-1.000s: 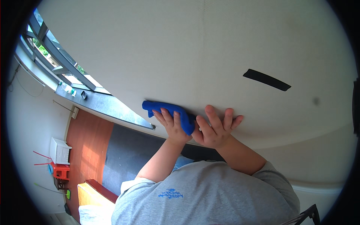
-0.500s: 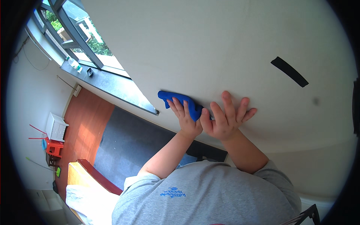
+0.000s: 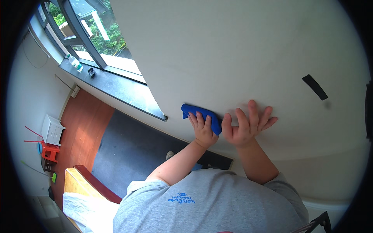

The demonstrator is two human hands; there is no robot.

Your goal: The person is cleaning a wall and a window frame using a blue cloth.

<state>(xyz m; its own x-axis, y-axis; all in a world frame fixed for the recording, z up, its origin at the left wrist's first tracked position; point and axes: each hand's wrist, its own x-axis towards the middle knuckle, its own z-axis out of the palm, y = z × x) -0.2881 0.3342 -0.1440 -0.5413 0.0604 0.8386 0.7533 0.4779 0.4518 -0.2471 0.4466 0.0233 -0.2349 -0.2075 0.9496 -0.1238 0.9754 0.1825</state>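
A folded blue cloth lies against the pale wall. My left hand presses it there, its fingers laid over the cloth. Just to the right is my right hand, with fingers spread and nothing held, its fingertips at the wall. Its thumb comes close to the cloth's right end. The palms of both hands are turned away from view. Further right, a strip of black tape sticks to the wall.
At upper left, a window sill holds a plastic bottle and a small black object. A white cabinet, red stool and wooden bed frame stand left. A dark mat covers the floor.
The whole view has shifted. My hands and the blue cloth are farther right from the sill's corner. A light-coloured shoe now shows beside my left forearm.
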